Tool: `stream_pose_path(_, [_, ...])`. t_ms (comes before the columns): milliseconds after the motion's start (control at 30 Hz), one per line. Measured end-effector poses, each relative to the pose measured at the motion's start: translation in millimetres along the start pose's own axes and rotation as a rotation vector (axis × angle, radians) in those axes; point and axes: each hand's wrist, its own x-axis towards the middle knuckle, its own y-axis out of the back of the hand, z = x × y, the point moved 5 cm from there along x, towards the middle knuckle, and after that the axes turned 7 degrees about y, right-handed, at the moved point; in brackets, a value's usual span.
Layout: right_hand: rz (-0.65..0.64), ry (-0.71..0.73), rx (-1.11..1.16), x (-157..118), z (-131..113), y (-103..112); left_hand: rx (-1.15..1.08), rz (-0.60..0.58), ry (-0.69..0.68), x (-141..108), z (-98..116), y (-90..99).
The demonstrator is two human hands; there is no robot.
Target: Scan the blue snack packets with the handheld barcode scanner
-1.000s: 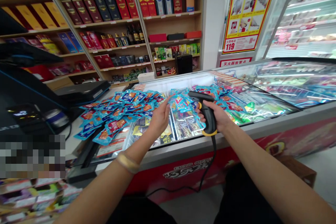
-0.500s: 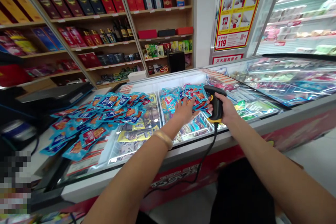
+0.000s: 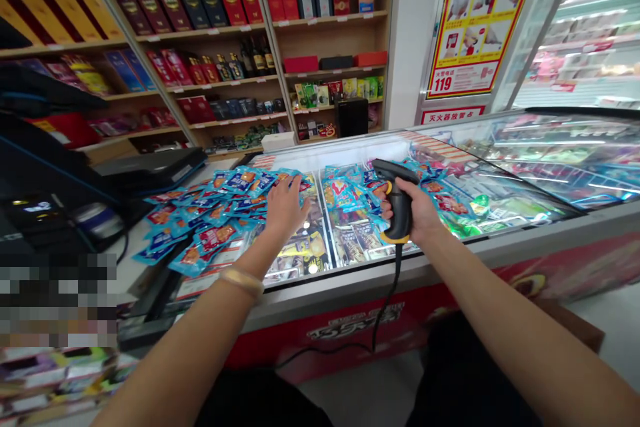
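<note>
My right hand [image 3: 417, 210] is wrapped round the handle of a black and yellow barcode scanner [image 3: 399, 203], held above the glass top of a freezer [image 3: 370, 273]. Its cable hangs down the front. At the right edge of a big pile of blue snack packets [image 3: 215, 207], my left hand [image 3: 286, 207] rests palm down with fingers apart. A gold bangle [image 3: 243, 282] circles the left wrist. More blue packets [image 3: 350, 193] lie on the glass behind and beside the scanner, some partly hidden by it.
A dark till screen [image 3: 45, 173] and a flat black device [image 3: 150, 170] stand at the left. Shelves with boxes and bottles [image 3: 255, 57] rise behind the freezer. A red poster [image 3: 480, 27] hangs on the right, beside a glass-fronted cooler [image 3: 595, 47].
My left hand has moved left, from the packets near the scanner to the big pile. Packets now lie right of the scanner. The view has shifted left.
</note>
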Motion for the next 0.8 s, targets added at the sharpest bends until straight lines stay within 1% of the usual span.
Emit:
stream_pose_path(67, [-0.015,-0.072,-0.003,-1.9,22.9,-18.6,0.069,-0.028,0.087,-5.0,-23.4,4.3])
stream_pose_path(100, [-0.015,-0.108,-0.004,-3.4,33.8,-25.8,0.098,-0.052,0.113,-8.5,-30.9,4.4])
stream_pose_path(167, [-0.016,-0.16,-0.028,-6.5,51.5,-35.1,0.131,-0.089,0.124,-16.3,-38.3,2.3])
stream_pose_path(233, [-0.033,-0.178,-0.074,-9.1,61.9,-38.3,0.136,-0.096,0.09,-23.0,-38.2,0.5])
stream_pose_path(300, [-0.054,-0.178,-0.11,-10.7,65.8,-37.3,0.119,-0.079,0.05,-27.6,-35.0,1.1])
stream_pose_path(400, [-0.05,-0.177,-0.12,-11.7,65.2,-32.5,0.0,-0.002,0.008,-30.2,-28.3,10.5])
stream_pose_path(467, [-0.036,-0.17,-0.121,-11.8,63.6,-30.2,-0.183,0.09,0.005,-30.3,-24.7,21.2])
stream_pose_path(533, [-0.026,-0.161,-0.119,-11.9,62.6,-29.4,-0.444,0.192,0.06,-29.9,-25.4,30.3])
stream_pose_path(567, [-0.019,-0.157,-0.115,-12.0,62.3,-29.4,-0.59,0.233,0.124,-29.5,-28.3,32.1])
stream_pose_path(600, [-0.012,-0.157,-0.112,-12.2,62.3,-29.5,-0.745,0.256,0.218,-29.1,-32.6,31.0])
stream_pose_path(633, [-0.003,-0.159,-0.109,-12.5,62.3,-29.7,-0.904,0.253,0.334,-28.9,-37.5,26.8])
stream_pose_path(667, [0.005,-0.161,-0.108,-12.9,62.3,-29.9,-1.063,0.219,0.457,-28.8,-41.6,20.0])
stream_pose_path(733, [0.016,-0.169,-0.109,-13.6,62.4,-30.6,-1.348,0.075,0.661,-29.0,-44.2,4.0])
stream_pose_path(767, [0.019,-0.172,-0.11,-13.9,62.4,-31.0,-1.457,-0.013,0.726,-29.2,-43.1,-2.5])
stream_pose_path(800, [0.02,-0.173,-0.112,-14.1,62.4,-31.3,-1.532,-0.091,0.762,-29.4,-41.3,-6.9])
